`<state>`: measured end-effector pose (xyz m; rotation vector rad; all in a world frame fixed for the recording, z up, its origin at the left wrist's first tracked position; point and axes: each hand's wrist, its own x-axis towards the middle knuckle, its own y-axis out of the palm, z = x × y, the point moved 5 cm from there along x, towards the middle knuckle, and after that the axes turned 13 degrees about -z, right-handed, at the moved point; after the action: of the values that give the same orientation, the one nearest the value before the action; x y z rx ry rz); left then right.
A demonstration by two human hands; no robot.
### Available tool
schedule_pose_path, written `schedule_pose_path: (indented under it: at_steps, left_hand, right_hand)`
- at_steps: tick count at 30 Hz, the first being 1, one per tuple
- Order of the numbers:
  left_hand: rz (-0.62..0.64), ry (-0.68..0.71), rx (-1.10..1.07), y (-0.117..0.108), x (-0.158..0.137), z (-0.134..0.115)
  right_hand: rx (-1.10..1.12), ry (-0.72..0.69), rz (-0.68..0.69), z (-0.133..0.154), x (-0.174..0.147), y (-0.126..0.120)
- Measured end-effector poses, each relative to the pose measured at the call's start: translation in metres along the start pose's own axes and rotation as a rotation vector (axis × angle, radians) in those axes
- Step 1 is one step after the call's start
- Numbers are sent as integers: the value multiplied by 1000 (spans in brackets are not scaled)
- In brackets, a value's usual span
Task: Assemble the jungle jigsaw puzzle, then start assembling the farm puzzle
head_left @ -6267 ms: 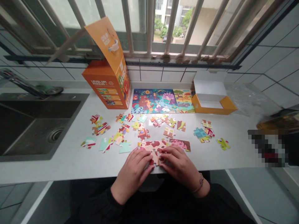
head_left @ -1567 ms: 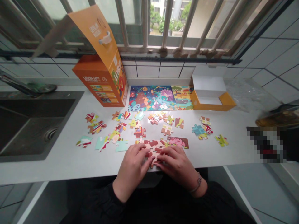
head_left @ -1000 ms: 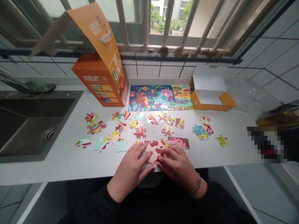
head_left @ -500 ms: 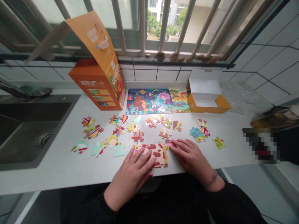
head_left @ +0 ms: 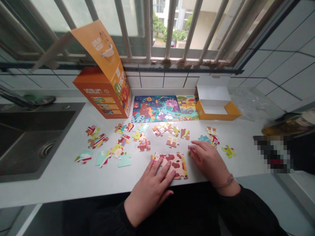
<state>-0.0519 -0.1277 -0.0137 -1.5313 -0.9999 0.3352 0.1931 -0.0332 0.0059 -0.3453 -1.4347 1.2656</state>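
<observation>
My left hand [head_left: 154, 188] lies with spread fingers on a joined puzzle section [head_left: 180, 164], cream with brown cow patches, near the counter's front edge. Its fingertips cover part of the section's left half. Just to the right, my right hand [head_left: 209, 160] has its fingers curled over a small puzzle piece [head_left: 189, 152], mostly hidden beneath them. That piece is apart from the joined section. Beyond the hands lie loose puzzle pieces: a brown-and-cream one [head_left: 172, 141], a red-and-orange one [head_left: 144, 145] and a pale green one [head_left: 124, 160].
An assembled forest picture [head_left: 157, 108] lies at the back, between a tall orange puzzle box [head_left: 103, 98] and an open yellow box [head_left: 221, 115]. More pieces [head_left: 98, 141] are scattered left, others [head_left: 228, 151] right. A sink [head_left: 59, 131] is at far left; clear plastic [head_left: 251, 103] lies back right.
The cow-patterned section has slid right under my left hand. My right hand has also moved right, taking the small piece away from the section's edge. The view has shifted slightly.
</observation>
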Motion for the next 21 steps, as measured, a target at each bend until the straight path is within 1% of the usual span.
schedule_pose_path:
  at_steps: [2,5,7,9,16,19,21]
  left_hand:
    - [-7,2,1,2,1,-2]
    - [-10,-4,5,1,2,-1]
    - [-10,-7,10,0,2,1]
    - [-10,-12,11,-2,1,4]
    - [3,-59,18,-4,-1,14]
    - [4,-59,14,-3,-1,14]
    - [2,-64,5,-4,-1,14]
  right_hand:
    - [78,-21,38,15,21,11]
    - [153,-62,193,33,49,33]
    - [157,-68,276,38,61,45]
    - [153,-67,302,37,68,50]
    - [242,-93,245,32,66,53]
    - [269,-119,211,28,70,45]
    - [235,-99,152,12,76,34]
